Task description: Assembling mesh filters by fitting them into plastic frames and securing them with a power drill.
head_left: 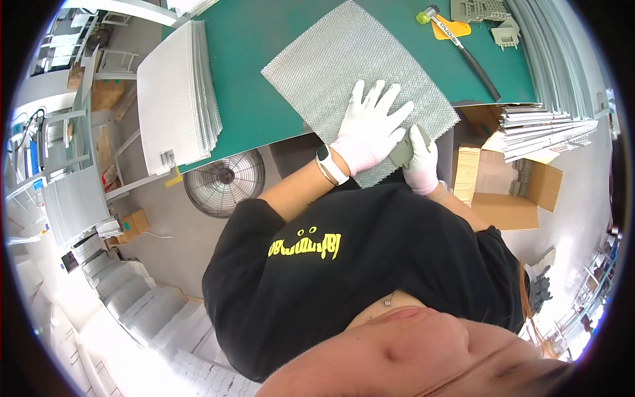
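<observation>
"How were the hands?"

"On my feed, the left hand [374, 126] lay spread on the mesh sheet [354, 53], upper centre of the frame — the right hand [422, 161] pinched a grey-green piece [401, 154] at its lower-right edge."

"And beyond?"

"I saw a hammer [471, 61], upper right — and a sheet stack [175, 92], upper left."

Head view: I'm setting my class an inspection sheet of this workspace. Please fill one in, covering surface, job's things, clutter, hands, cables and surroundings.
Surface: green table, partly covered.
Job's things: mesh overhanging the table's near edge; grey piece at the mesh's near right edge.
Clutter: hammer across a yellow item; grey parts; sheet stack at left.
Hands: left hand spread on the mesh; right hand gripping the grey piece.
Cables: possibly a pale cord, low left.
Surroundings: fan, open box.
</observation>
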{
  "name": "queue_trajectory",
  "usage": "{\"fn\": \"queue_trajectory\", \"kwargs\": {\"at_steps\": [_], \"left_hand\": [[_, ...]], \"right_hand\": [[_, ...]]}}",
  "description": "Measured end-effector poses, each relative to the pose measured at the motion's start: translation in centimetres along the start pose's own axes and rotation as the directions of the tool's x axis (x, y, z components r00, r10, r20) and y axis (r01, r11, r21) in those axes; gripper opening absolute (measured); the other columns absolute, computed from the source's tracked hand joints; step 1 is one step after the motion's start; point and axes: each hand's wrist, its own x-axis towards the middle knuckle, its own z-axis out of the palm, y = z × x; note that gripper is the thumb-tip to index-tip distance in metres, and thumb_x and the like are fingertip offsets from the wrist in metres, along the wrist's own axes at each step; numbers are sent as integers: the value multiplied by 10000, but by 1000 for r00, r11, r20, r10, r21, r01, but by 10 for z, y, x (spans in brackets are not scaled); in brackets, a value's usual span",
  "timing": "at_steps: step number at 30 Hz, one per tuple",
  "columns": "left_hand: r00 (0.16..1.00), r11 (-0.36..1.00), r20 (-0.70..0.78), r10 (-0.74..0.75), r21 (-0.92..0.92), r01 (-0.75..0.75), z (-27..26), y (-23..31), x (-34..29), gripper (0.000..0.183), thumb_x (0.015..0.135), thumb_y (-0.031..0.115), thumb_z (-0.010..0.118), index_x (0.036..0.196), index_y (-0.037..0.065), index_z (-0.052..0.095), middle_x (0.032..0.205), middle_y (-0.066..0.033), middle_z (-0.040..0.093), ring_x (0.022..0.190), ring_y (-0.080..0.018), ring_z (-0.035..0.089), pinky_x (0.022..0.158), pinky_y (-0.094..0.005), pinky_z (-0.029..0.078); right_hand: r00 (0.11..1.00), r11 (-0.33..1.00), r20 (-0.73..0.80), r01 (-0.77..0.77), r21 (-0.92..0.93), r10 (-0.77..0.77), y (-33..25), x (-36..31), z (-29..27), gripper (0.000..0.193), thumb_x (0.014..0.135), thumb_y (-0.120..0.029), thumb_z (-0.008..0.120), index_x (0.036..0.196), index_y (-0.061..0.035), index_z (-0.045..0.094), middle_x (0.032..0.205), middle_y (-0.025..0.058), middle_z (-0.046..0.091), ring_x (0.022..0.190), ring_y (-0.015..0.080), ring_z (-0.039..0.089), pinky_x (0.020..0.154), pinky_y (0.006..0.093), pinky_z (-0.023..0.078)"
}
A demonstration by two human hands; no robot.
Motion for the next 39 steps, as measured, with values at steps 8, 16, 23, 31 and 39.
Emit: {"fn": "queue_trajectory", "kwargs": {"at_steps": [8,16,23,31,39], "left_hand": [[961,960,29,276,26,-277,-10,-59,29,491,918,365,590,1376,189,583,1446,-144,512,1370,-362,434,1158,-591,255],[988,981,52,142,123,-148,-28,-18,12,542,877,306,644,1363,84,556,1392,-175,527,1325,-373,462,1133,-532,314],[990,976,-42,133,182,-123,-33,-80,17,476,883,195,603,1342,79,551,1362,-165,546,1275,-354,501,1093,-464,370],[966,948,-112,231,-199,-250,-28,19,-1,442,739,139,683,1153,1,614,1231,-193,598,1192,-420,535,1051,-549,391],[972,790,-5,236,-581,-194,117,20,-20,321,884,149,623,1177,20,646,1273,-156,622,1201,-345,579,1049,-456,451]], "right_hand": [[760,774,330,-336,-537,559,-40,30,24,515,950,-470,646,1182,-11,629,977,70,698,779,169,669,703,316,568],[603,-102,179,159,-982,-777,-81,78,-155,235,838,-150,651,1028,-27,714,1009,190,701,1015,376,638,916,426,500],[719,-386,-68,-448,-806,-692,-148,74,-347,353,846,-145,604,1177,-38,670,1143,193,672,1066,390,629,945,462,497],[594,655,-704,-359,-665,-389,-124,60,-410,389,856,-332,728,1062,-4,696,877,120,709,704,187,654,658,321,518],[966,994,-247,55,-95,-77,-122,39,-208,259,957,-356,677,965,-99,655,850,5,630,750,116,596,635,282,489]]}}
